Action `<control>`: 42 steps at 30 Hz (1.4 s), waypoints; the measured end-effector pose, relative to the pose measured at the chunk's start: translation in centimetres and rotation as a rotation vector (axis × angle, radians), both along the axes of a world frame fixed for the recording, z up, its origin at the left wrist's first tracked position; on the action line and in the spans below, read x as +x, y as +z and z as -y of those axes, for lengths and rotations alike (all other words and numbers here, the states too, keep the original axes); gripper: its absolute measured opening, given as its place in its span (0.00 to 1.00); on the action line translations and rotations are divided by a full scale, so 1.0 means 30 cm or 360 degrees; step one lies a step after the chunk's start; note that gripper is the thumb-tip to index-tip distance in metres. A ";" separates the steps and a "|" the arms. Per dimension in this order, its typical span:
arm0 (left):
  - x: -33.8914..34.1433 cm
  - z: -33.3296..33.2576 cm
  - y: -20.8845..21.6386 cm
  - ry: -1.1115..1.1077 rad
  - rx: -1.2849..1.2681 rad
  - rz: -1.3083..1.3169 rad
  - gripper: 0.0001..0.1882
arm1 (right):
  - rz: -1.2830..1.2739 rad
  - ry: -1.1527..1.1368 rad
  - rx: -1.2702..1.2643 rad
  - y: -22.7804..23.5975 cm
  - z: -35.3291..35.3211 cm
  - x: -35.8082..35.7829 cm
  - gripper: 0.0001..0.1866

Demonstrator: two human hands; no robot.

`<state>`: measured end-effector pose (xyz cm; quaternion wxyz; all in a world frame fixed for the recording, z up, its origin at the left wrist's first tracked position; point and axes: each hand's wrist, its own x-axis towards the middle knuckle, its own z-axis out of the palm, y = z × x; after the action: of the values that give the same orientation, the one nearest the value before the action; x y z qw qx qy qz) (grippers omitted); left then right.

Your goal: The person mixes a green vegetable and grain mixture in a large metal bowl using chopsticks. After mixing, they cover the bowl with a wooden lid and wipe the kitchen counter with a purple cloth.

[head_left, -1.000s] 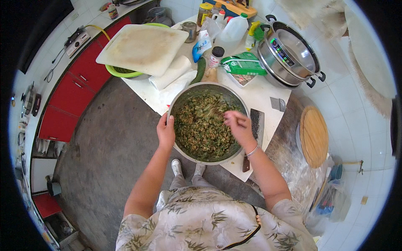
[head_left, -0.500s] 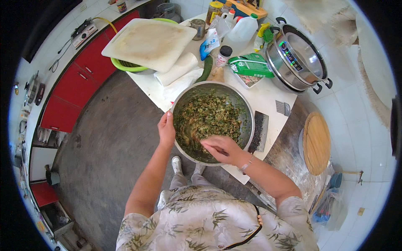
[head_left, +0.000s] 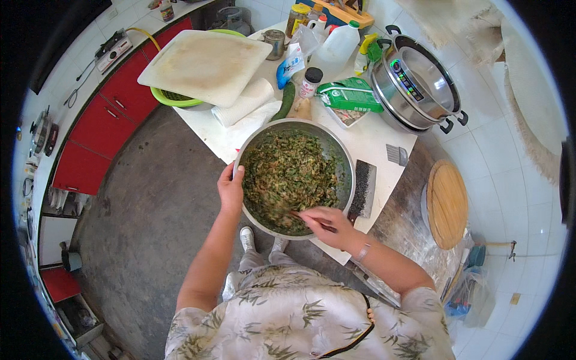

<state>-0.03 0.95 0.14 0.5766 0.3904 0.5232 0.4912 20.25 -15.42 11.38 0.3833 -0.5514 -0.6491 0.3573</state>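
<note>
A large steel mixing bowl (head_left: 347, 153) holds a chopped green and brown filling (head_left: 291, 165). My left hand (head_left: 230, 191) grips the bowl's left rim, thumb up along the outer edge and fingers curled round it. Over the near right part of the bowl, my right hand (head_left: 331, 227) is closed round dark brown chopsticks (head_left: 296, 213). Their tips are down in the filling, where motion smears them. Right beside the bowl lies a cleaver (head_left: 365, 187), its blade speckled with dark bits and its handle close to my right hand.
Behind the bowl are a cucumber (head_left: 285, 101), a black-capped jar (head_left: 310, 83) and a green packet (head_left: 351, 95). A white cutting board (head_left: 207, 66) rests on a green basket (head_left: 168, 97). A steel steamer pot (head_left: 390, 93) stands far right, a scraper (head_left: 396, 155) near the table's right edge.
My right hand has swung the chopsticks through the filling, and more of their shafts shows. The filling's surface has shifted. Bowl and table sit slightly further left in view; my left hand keeps its hold.
</note>
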 end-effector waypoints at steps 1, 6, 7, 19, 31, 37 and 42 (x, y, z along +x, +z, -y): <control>0.006 -0.002 -0.003 -0.0012 0.0016 0.0065 0.16 | -0.0007 0.0005 0.0021 -0.038 -0.040 0.004 0.09; -0.015 -0.003 0.003 -0.0048 0.0022 0.0034 0.17 | 0.0463 -0.0263 0.0321 0.020 -0.173 0.138 0.06; -0.020 -0.003 0.000 -0.0061 0.0002 0.0037 0.18 | 0.0608 -0.0333 0.0241 0.011 -0.141 0.159 0.05; -0.001 0.001 0.011 -0.0044 0.0055 -0.0001 0.16 | 0.0383 -0.0250 0.0382 -0.007 -0.191 0.086 0.07; 0.008 0.002 0.023 -0.0074 0.0058 -0.0030 0.15 | -0.0086 -0.0359 0.0087 -0.066 -0.165 0.085 0.08; -0.018 0.005 0.014 -0.0052 0.0097 0.0071 0.16 | 0.0036 -0.0794 -0.0038 0.144 -0.140 0.247 0.11; -0.004 0.007 0.049 -0.0067 0.0031 -0.0023 0.16 | -0.0491 -0.1084 -0.0057 -0.071 -0.290 0.264 0.12</control>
<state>-0.14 0.74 1.61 0.5792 0.4106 0.5142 0.4812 28.17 -6.72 9.27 0.5638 -0.6821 -0.3567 0.2994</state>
